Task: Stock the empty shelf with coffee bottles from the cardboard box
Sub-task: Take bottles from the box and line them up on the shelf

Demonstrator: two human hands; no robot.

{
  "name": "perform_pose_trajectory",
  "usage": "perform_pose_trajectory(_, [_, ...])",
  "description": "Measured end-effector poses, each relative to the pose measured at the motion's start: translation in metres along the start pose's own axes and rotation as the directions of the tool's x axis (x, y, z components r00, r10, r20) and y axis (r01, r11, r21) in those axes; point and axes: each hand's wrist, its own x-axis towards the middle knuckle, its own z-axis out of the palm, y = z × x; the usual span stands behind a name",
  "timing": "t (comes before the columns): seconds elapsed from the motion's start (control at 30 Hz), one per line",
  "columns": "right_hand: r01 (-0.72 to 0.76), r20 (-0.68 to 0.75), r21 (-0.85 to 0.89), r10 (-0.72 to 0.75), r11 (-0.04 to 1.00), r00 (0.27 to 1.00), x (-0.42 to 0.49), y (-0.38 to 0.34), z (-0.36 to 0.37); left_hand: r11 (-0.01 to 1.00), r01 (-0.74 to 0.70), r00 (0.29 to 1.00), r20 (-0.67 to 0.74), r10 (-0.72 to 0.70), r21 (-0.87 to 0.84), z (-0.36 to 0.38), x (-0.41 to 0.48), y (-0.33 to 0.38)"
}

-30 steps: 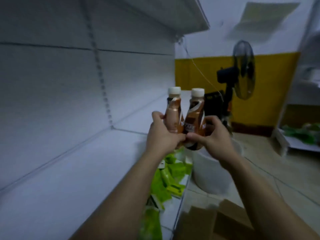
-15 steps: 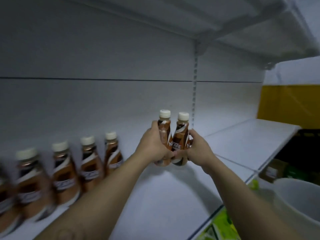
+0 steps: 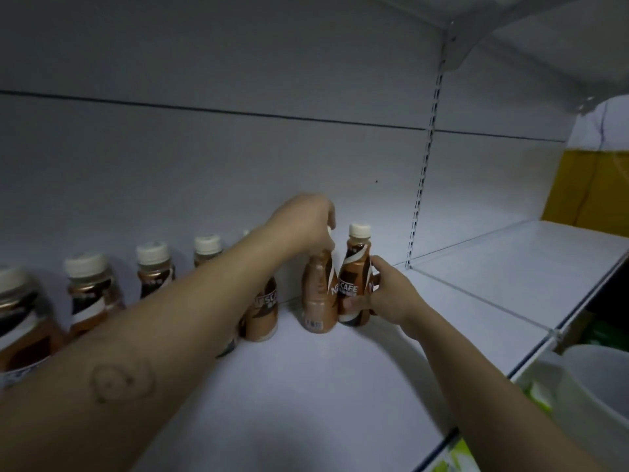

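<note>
Two brown coffee bottles with white caps stand side by side on the white shelf [image 3: 340,386], near its back wall. My left hand [image 3: 306,226] grips the left bottle [image 3: 318,294] from above, covering its cap. My right hand [image 3: 388,294] wraps round the lower body of the right bottle [image 3: 354,284] from the right side. A row of several matching bottles [image 3: 153,270] lines the back of the shelf to the left, partly hidden behind my left forearm. The cardboard box is out of view.
A slotted upright [image 3: 423,172] divides the back panel; a second shelf section [image 3: 510,267] lies to its right. An upper shelf [image 3: 544,46] overhangs. A white bucket [image 3: 599,376] and green packets [image 3: 456,458] sit below at the right.
Both hands carried the two bottles from mid-air in front of the shelf to its back, beside the row. My left hand shifted from the bottle's body to its top.
</note>
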Motion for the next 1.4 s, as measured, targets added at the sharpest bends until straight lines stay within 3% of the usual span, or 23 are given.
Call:
perform_pose_trajectory(0.2, [0.004, -0.024, -0.003, -0.004, 1.0, 1.0, 0.012, -0.009, 0.021, 0.991, 0.0, 0.996, -0.093, 0.013, 0.136, -0.003, 0.003, -0.016])
perform_pose_trajectory(0.43, [0.014, -0.072, 0.011, -0.013, 1.0, 0.997, 0.024, -0.013, 0.054, 0.971, 0.047, 0.997, -0.065, -0.033, 0.233, -0.01, 0.0, -0.024])
perform_pose_trajectory(0.6, [0.055, 0.002, 0.048, -0.055, 0.997, 0.998, 0.017, 0.0, 0.059, 0.964, 0.039, 0.998, -0.063, -0.023, 0.264, -0.01, -0.002, -0.023])
perform_pose_trajectory(0.73, [0.074, 0.097, -0.022, -0.071, 0.997, 0.993, 0.014, -0.002, 0.057, 0.954, 0.053, 0.996, -0.085, -0.029, 0.296, -0.006, -0.007, -0.022])
perform_pose_trajectory(0.83, [0.021, 0.132, -0.07, -0.011, 0.997, 0.991, 0.009, -0.008, 0.043, 0.923, 0.014, 0.988, -0.145, 0.045, 0.385, 0.001, -0.014, -0.02])
perform_pose_trajectory(0.9, [0.027, 0.067, -0.125, -0.019, 0.992, 0.998, 0.001, -0.013, 0.026, 0.897, -0.042, 0.973, -0.186, 0.137, 0.441, 0.006, -0.021, -0.013])
perform_pose_trajectory(1.1, [0.09, -0.16, -0.297, -0.143, 0.951, 0.977, -0.051, -0.006, -0.063, 0.93, -0.292, 0.935, -0.137, 0.326, 0.224, 0.034, -0.033, 0.062])
perform_pose_trajectory(1.27, [-0.109, -0.321, -0.398, -0.027, 0.911, 0.947, -0.128, 0.04, -0.144, 0.866, -0.5, 0.863, -0.078, 0.498, 0.0, 0.087, -0.042, 0.155])
perform_pose_trajectory(1.4, [-0.307, -0.443, -0.367, 0.125, 0.878, 0.888, -0.204, 0.088, -0.194, 0.771, -0.624, 0.775, 0.019, 0.631, -0.129, 0.147, -0.06, 0.23])
